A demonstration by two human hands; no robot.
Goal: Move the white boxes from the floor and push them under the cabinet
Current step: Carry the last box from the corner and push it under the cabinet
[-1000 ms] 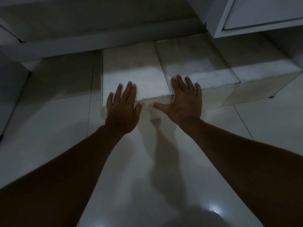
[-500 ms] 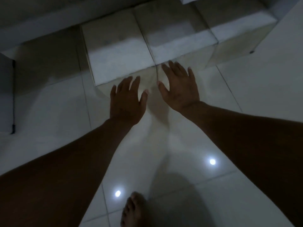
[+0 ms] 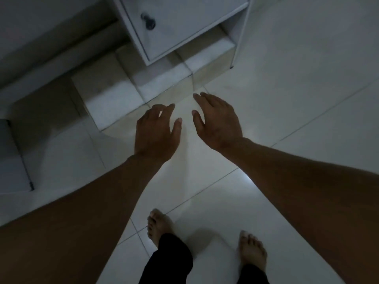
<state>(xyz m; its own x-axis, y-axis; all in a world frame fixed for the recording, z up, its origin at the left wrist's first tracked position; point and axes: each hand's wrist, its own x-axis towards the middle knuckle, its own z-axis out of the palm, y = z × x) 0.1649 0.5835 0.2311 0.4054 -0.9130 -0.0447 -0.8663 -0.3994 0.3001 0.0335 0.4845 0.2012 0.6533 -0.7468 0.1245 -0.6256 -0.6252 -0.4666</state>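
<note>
The white boxes (image 3: 131, 87) sit in a row on the floor (image 3: 287, 119) at the foot of the cabinet (image 3: 184, 23), their far ends tucked beneath it and their near ends jutting out in front of its lower edge. Three show: one to the left of the cabinet's door, largely out in the open, one directly below the door, and one under the cabinet's right-hand side, close against its side panel (the dim light makes the seams between them hard to trace). How deep any of them reaches under the cabinet cannot be told.

In front of the cabinet, just short of the boxes' near faces, the left hand (image 3: 156, 133) hovers with its fingers loosely bent and parted, gripping nothing; the right hand (image 3: 218, 119) hangs beside it, fingers relaxed and spread, also gripping nothing. Neither hand touches a box. Further back from the cabinet, two bare feet (image 3: 160, 226) stand on the tiles, dark trouser hems above them.

The row looks only partly pushed home, so the job seems unfinished. If another shove is due, a push placed off-centre could swing the left box askew, since nothing beside it on the cabinet's left holds it in line. A box pushed at a slant might also jam against the cabinet's side panel or its neighbour. On smooth tile, bare feet could slip under a hard push.
</note>
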